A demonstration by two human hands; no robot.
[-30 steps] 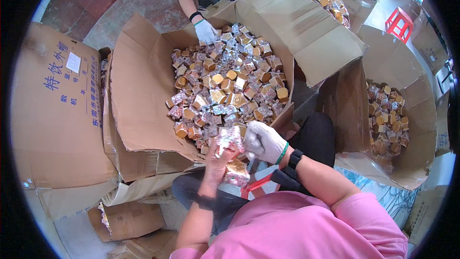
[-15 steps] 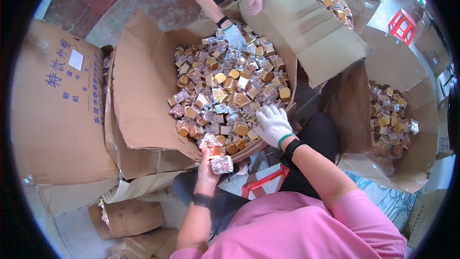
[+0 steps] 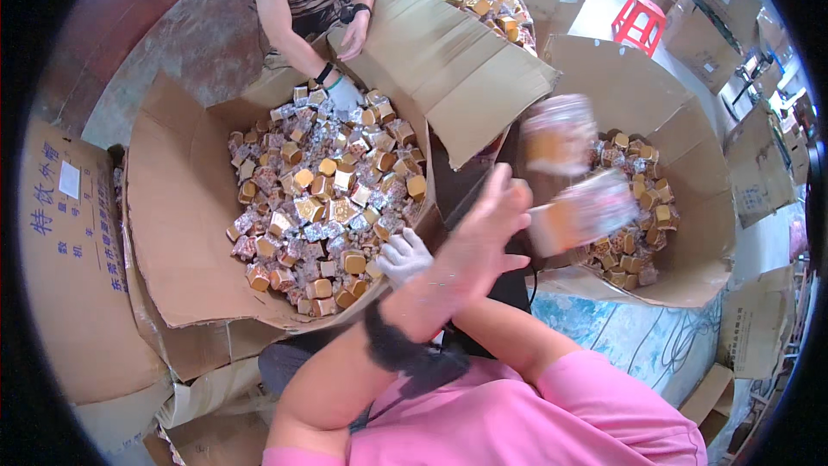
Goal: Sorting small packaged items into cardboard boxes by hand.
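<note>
My bare left hand [image 3: 479, 237] is stretched across to the right, blurred, with its fingers apart. Just beyond its fingertips, two gold, block-shaped pieces in clear speckled wrapping are in the air: an upper wrapped piece [image 3: 559, 135] and a lower wrapped piece [image 3: 584, 212]. Both are smeared by motion and look free of the hand, over the near-left side of the right carton [image 3: 690, 134]. My right hand [image 3: 404, 257], in a white glove, rests open at the near right edge of the big carton [image 3: 177, 207], beside its heap of gold wrapped pieces [image 3: 332, 207]. My left forearm crosses over the right one.
Across the big carton, a co-worker's gloved hand [image 3: 345, 95] reaches into the heap. A large cardboard flap [image 3: 457, 60] stands between the cartons. Another heap of gold pieces [image 3: 483, 2] lies behind it. A red stool [image 3: 639, 22] stands at the far right.
My left hand has swung from the big carton's near edge to the right and let go of two wrapped pieces. The view has turned right; my right hand stays by the big carton.
</note>
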